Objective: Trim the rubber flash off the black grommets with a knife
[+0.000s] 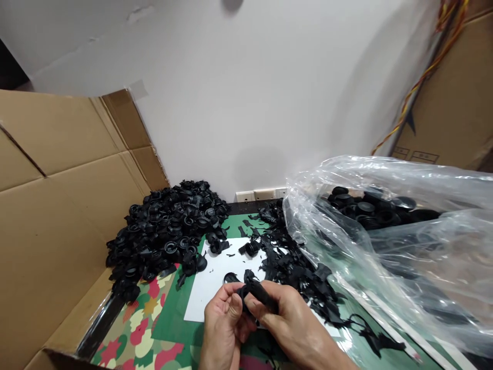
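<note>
My left hand (227,318) pinches a black rubber piece (246,293) between thumb and fingers, low in the middle of the view. My right hand (285,318) is closed around the other side of the same dark rubber, thumb on top; how its parts join is hidden by the fingers. Just beyond them, on a white sheet (221,267), lie a round black rubber piece (231,278) and a ribbed black rubber plug (252,248). Torn black rubber scraps (292,267) lie heaped to the right of the sheet.
A large pile of ribbed rubber pieces (165,226) stands left, against an open cardboard box (69,216). On the right, a clear plastic bag (385,257) holds smooth black rubber caps (365,208). Beneath are a green mat (173,313) and a patterned cloth (142,329).
</note>
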Motion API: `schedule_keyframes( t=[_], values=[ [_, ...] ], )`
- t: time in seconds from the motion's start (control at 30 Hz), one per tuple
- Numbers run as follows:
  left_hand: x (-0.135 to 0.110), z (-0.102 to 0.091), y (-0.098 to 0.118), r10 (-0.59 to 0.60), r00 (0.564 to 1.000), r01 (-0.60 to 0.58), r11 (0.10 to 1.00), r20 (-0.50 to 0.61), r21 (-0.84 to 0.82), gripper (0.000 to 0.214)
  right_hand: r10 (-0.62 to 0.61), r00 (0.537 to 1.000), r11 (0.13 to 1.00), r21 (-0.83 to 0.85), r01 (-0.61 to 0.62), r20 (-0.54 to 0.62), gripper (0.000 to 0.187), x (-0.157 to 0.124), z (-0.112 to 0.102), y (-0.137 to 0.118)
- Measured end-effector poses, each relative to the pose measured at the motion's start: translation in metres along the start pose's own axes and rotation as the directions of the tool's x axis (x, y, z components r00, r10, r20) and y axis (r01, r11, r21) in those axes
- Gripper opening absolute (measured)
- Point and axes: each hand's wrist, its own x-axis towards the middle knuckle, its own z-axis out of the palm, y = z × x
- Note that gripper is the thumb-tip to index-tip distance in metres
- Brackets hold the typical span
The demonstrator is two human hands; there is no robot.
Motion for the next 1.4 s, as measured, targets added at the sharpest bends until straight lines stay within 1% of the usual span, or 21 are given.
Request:
schedule_keyframes(
  t=[0.13, 0.2, 0.27, 0.37, 0.47, 0.5, 0.53, 0.6, 0.67, 0.73, 0.77, 1.0, 1.13, 1.27, 1.4],
  values=[
    [0.001, 0.0, -0.001, 0.055, 0.998, -0.055, 0.998, -0.005, 0.035, 0.039, -0.009, 0.999, 0.992, -0.127, 0.003, -0.045, 0.021, -0.001, -0.003, -0.005],
    [0.002, 0.0, -0.001, 0.085, 0.996, -0.084, 0.994, -0.008, 0.066, 0.04, -0.031, 0.998, 0.974, -0.225, 0.018, -0.055, 0.018, -0.002, -0.002, -0.009],
    [0.003, -0.001, -0.002, 0.1, 0.995, -0.097, 0.99, -0.021, 0.106, 0.041, -0.055, 0.996, 0.938, -0.346, 0.029, -0.067, 0.014, -0.002, -0.001, -0.011],
    [0.002, -0.002, -0.003, 0.105, 0.993, -0.095, 0.983, -0.052, 0.158, 0.041, -0.049, 0.994, 0.858, -0.514, -0.01, -0.102, 0.014, 0.001, 0.0, -0.009],
    [-0.004, 0.0, -0.001, 0.103, 0.993, -0.093, 0.983, -0.054, 0.159, 0.04, -0.074, 0.977, 0.784, -0.618, -0.066, -0.198, 0.013, 0.005, -0.01, -0.001],
    [-0.006, 0.001, 0.0, 0.082, 0.996, -0.076, 0.988, -0.046, 0.136, 0.04, -0.09, 0.964, 0.788, -0.609, -0.085, -0.25, 0.012, 0.006, -0.015, 0.002],
    [-0.007, 0.002, 0.002, 0.052, 0.998, -0.048, 0.994, -0.037, 0.101, 0.04, -0.085, 0.951, 0.818, -0.565, -0.104, -0.299, 0.011, 0.006, -0.021, 0.005],
    [-0.01, 0.003, 0.005, -0.016, 1.0, 0.017, 1.0, -0.024, 0.011, 0.04, -0.044, 0.934, 0.905, -0.409, -0.113, -0.355, 0.014, 0.004, -0.032, 0.009],
    [-0.01, 0.004, 0.007, -0.061, 0.997, 0.058, 0.996, -0.043, -0.071, 0.039, -0.001, 0.939, 0.964, -0.251, -0.091, -0.345, 0.017, -0.001, -0.039, 0.013],
    [-0.01, 0.002, 0.005, -0.089, 0.993, 0.078, 0.988, -0.075, -0.131, 0.037, 0.024, 0.949, 0.987, -0.147, -0.073, -0.314, 0.019, -0.008, -0.04, 0.016],
    [-0.01, 0.001, 0.004, -0.103, 0.991, 0.088, 0.984, -0.088, -0.153, 0.035, 0.026, 0.952, 0.991, -0.12, -0.065, -0.306, 0.019, -0.012, -0.039, 0.018],
    [-0.014, -0.009, -0.004, -0.161, 0.982, 0.136, 0.964, -0.095, -0.228, 0.028, 0.019, 0.934, 0.985, -0.153, -0.078, -0.356, 0.029, -0.025, -0.022, 0.031],
    [-0.015, -0.01, -0.003, -0.175, 0.978, 0.145, 0.962, -0.114, -0.231, 0.024, -0.023, 0.914, 0.992, -0.125, -0.03, -0.405, 0.024, -0.028, -0.018, 0.032],
    [-0.015, -0.011, -0.002, -0.165, 0.982, 0.141, 0.965, -0.09, -0.223, 0.026, -0.038, 0.908, 0.994, -0.109, -0.008, -0.417, 0.024, -0.028, -0.018, 0.036],
    [-0.013, -0.012, -0.004, -0.153, 0.987, 0.14, 0.97, -0.05, -0.201, 0.031, -0.01, 0.901, 0.996, -0.084, -0.029, -0.433, 0.026, -0.027, -0.018, 0.038]
  ],
)
